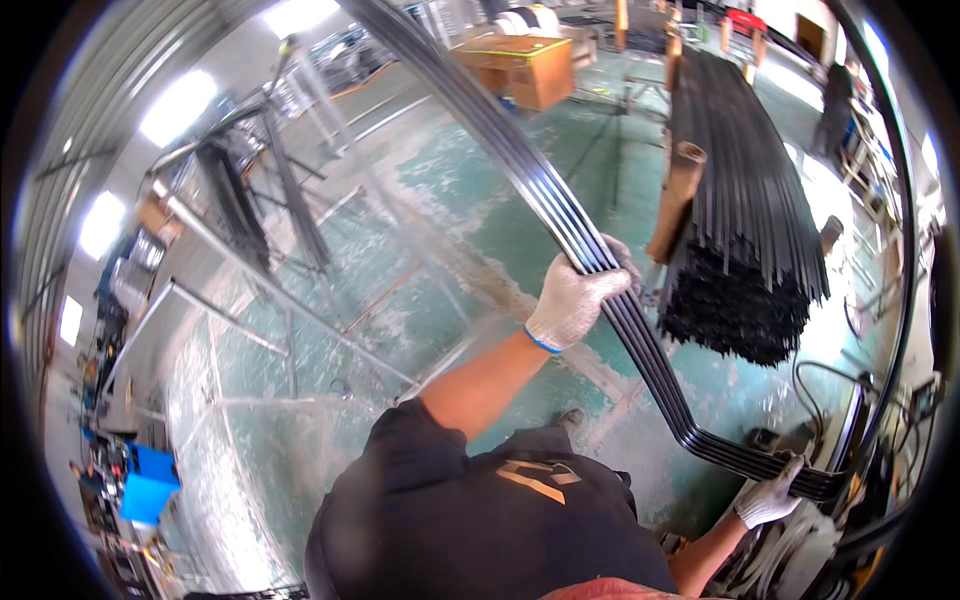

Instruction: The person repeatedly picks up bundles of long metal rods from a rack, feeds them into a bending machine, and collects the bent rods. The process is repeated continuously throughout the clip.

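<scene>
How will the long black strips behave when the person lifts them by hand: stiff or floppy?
Probably stiff: the black strips run long past the left hand without drooping. Probably unwieldy, since the right hand also grips them. Gloves likely reduce slipping.

The long black metal strips (pixel 560 200) run past the picture's top edge beyond the left hand (pixel 578 296); their near ends vanish behind the right hand (pixel 768 500).
</scene>
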`<state>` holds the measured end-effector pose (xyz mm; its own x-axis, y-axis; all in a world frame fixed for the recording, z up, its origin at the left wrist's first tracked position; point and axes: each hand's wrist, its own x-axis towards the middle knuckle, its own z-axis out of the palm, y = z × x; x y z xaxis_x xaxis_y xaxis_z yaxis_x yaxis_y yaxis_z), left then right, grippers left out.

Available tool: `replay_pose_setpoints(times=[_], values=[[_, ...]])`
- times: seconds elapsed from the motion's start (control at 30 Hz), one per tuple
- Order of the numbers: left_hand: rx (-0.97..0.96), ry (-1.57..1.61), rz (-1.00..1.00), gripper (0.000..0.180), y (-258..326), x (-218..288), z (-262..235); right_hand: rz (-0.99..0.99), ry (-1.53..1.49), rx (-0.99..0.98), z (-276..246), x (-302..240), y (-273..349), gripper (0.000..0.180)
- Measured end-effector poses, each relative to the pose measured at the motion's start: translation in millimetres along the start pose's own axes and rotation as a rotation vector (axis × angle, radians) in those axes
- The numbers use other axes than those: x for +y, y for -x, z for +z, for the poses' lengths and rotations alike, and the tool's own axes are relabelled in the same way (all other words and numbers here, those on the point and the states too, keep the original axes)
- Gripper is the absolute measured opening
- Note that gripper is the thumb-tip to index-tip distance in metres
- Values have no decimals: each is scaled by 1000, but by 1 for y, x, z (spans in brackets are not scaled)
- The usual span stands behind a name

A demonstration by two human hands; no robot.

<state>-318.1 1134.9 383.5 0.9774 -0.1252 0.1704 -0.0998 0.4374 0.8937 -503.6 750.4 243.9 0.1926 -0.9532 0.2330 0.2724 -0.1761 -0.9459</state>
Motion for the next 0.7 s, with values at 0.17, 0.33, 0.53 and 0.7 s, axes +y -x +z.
replay_pose_setpoints(times=[0.17, 0.33, 0.53, 0.7], values=[[256, 61, 136, 29, 24, 43, -97, -52, 115, -280, 102, -44, 32, 31], [483, 195, 264, 29, 19, 93, -190, -378, 317, -422, 242, -90, 78, 47], [708, 285, 447, 12, -17, 138, -392, -651, 206, -854, 456, -250, 239, 43], [719, 549, 597, 25, 36, 265, -557, -1038, -146, -1084, 543, -333, 387, 31]])
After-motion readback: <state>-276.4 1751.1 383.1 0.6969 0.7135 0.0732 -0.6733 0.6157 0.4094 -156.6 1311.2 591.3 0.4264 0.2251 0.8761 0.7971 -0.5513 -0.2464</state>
